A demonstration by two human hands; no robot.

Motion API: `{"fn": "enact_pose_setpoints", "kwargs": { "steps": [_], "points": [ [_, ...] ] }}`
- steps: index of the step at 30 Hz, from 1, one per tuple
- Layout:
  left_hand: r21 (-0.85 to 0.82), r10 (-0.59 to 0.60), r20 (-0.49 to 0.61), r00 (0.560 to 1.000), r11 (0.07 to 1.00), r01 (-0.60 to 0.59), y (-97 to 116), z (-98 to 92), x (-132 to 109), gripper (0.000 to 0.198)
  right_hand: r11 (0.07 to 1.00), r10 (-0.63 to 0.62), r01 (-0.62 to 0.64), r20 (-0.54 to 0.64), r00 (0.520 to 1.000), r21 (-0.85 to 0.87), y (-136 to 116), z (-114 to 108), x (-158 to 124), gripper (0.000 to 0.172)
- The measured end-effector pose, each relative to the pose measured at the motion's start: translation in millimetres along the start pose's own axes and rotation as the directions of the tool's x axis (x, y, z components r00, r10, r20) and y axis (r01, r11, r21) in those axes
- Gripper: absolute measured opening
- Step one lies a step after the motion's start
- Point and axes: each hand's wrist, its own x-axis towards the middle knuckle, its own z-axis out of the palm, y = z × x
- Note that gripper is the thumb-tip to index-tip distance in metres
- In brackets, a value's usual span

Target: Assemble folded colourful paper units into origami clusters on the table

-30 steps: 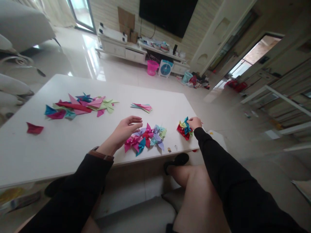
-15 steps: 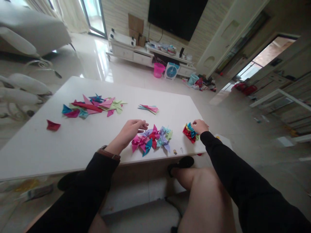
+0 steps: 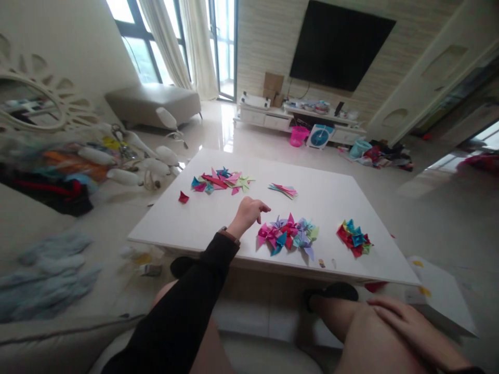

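My left hand (image 3: 249, 214) hovers above the white table (image 3: 331, 193), fingers loosely bent and apart, with nothing visible in them. Just right of it lies a cluster of folded paper flowers (image 3: 289, 228) in pink, red, blue, lilac and green. Flat on my bare knee rests my right hand (image 3: 409, 323), fingers stretched out and holding nothing. At the table's right end sits a compact group of red, blue, yellow and green folded paper pieces (image 3: 355, 237). A heap of folded paper shapes (image 3: 222, 181) and a lone red folded piece (image 3: 183, 197) lie to the left.
A fanned stack of folded paper strips (image 3: 283, 190) lies toward the table's back. Two tiny items, one brownish (image 3: 322, 263), lie near the front edge. A white box (image 3: 440, 293) with yellow marks stands off the right end. White chair parts (image 3: 152, 161) are beyond the left end.
My right hand has left the group of folded paper pieces and come down onto my knee. My left hand stays near the flower cluster. The view has swung left.
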Motion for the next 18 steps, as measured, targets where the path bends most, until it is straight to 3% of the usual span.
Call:
{"fn": "enact_pose_setpoints", "kwargs": {
  "steps": [3, 7, 10, 13, 18],
  "points": [
    [0.058, -0.004, -0.046, 0.999, 0.998, 0.007, -4, -2.4, 1, 0.033, 0.996, -0.067, 0.059, -0.146, 0.987, -0.063, -2, 10, -10, 0.047],
    [0.142, 0.0, -0.102, 0.995, 0.99, 0.015, -15, 6.8, 0, 0.033, 0.985, -0.155, 0.132, -0.227, 0.962, -0.111, -4, 19, -15, 0.044],
    [0.253, -0.039, -0.179, 0.983, 0.964, 0.084, -24, 3.2, 7, 0.04, 0.991, -0.132, 0.118, -0.281, 0.951, -0.066, -3, 22, -17, 0.043],
    [0.316, -0.111, -0.214, 0.971, 0.932, 0.176, -32, -30.2, 18, 0.045, 0.995, -0.097, 0.099, -0.285, 0.954, -0.007, 4, 22, -19, 0.043],
    [0.466, -0.181, -0.425, 0.887, 0.796, 0.385, -49, -127.1, 21, 0.017, 0.992, -0.024, 0.062, -0.321, 0.947, 0.109, 22, 18, -24, 0.042]
  ]
}}
